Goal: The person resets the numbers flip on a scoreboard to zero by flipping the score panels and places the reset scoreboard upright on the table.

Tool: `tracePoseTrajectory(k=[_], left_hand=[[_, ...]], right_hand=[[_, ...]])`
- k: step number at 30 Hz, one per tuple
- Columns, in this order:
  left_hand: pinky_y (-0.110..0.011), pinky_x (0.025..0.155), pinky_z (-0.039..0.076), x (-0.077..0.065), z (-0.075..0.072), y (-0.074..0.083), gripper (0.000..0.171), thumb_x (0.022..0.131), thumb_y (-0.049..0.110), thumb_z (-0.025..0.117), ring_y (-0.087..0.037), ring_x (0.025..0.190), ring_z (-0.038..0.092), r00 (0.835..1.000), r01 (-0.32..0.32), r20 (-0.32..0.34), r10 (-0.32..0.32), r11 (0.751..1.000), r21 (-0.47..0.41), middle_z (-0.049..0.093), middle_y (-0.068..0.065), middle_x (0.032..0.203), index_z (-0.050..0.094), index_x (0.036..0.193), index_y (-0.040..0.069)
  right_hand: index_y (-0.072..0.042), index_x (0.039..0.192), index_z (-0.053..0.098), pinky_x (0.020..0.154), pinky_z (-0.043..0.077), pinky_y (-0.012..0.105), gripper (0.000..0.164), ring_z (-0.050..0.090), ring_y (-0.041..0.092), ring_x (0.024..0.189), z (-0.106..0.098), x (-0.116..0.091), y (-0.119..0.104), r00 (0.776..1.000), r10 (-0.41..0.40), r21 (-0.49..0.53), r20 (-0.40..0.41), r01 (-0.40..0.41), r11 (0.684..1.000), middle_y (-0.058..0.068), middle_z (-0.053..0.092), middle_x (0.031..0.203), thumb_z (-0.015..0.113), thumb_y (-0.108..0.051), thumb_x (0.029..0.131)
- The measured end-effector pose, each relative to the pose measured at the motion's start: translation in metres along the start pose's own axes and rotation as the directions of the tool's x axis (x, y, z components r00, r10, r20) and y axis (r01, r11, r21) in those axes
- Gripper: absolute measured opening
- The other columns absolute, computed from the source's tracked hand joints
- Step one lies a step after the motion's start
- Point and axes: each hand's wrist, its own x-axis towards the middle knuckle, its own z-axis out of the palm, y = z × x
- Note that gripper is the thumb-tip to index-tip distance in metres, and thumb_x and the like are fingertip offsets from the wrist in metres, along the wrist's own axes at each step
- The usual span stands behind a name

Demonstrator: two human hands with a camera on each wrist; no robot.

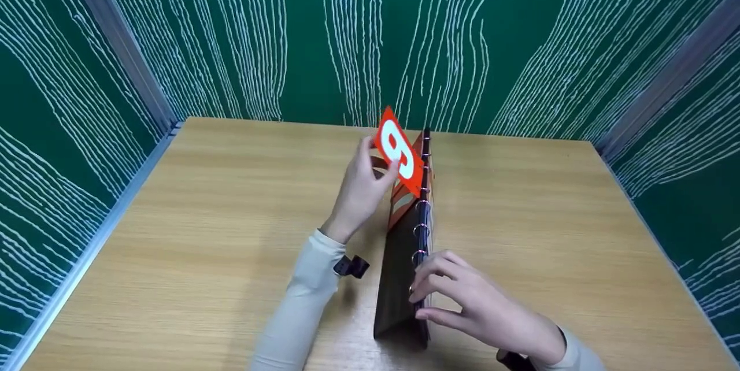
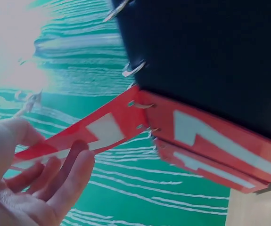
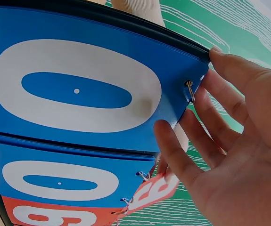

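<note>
A tabletop flip scoreboard stands upright on the table, its black back panel turned left and metal rings along its top edge. My left hand pinches a red number card near the far end, raised off the top edge and still on its rings. The same card slants up to the rings in the left wrist view. At the near end my right hand grips the top edge with bent fingers. In the right wrist view its fingers lie around the corner of a large blue "0" card.
A smaller blue "0" card and a red card hang beyond the large one. The wooden table is enclosed by green walls with white wavy lines. A small black camera sits at the left wrist.
</note>
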Motion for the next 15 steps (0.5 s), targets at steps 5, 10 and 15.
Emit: tracePoseTrajectory(k=[5, 10, 15], left_hand=[[-0.03, 0.087, 0.062, -0.001, 0.014, -0.005, 0.061, 0.098, 0.016, 0.065, -0.02, 0.108, 0.065, 0.994, -0.035, 0.108, 0.032, 0.999, 0.031, 0.051, -0.012, 0.144, 0.033, 0.151, 0.012], [-0.026, 0.086, 0.061, 0.0, 0.025, -0.014, 0.053, 0.1, 0.016, 0.065, -0.02, 0.107, 0.066, 0.981, -0.135, 0.154, 0.117, 0.984, 0.114, 0.055, -0.012, 0.137, 0.04, 0.146, 0.012], [-0.025, 0.089, 0.06, -0.001, 0.031, -0.018, 0.046, 0.1, 0.022, 0.066, -0.021, 0.111, 0.066, 0.962, -0.243, 0.178, 0.205, 0.942, 0.23, 0.058, -0.011, 0.131, 0.046, 0.141, 0.011]], right_hand=[[-0.019, 0.105, 0.067, 0.105, 0.04, 0.016, 0.02, 0.055, 0.016, 0.112, -0.001, 0.001, -0.001, 1.0, 0.003, 0.004, 0.003, -0.003, 1.0, -0.003, 0.064, 0.113, 0.079, -0.019, 0.089], [-0.019, 0.106, 0.067, 0.106, 0.039, 0.016, 0.015, 0.055, 0.016, 0.113, -0.001, 0.001, -0.001, 1.0, -0.005, 0.003, 0.003, 0.005, 1.0, -0.004, 0.064, 0.113, 0.074, -0.023, 0.093], [-0.02, 0.106, 0.067, 0.105, 0.039, 0.016, 0.014, 0.054, 0.015, 0.113, -0.001, 0.001, -0.001, 1.0, 0.003, -0.006, 0.004, -0.003, 1.0, -0.003, 0.064, 0.112, 0.074, -0.024, 0.094]])
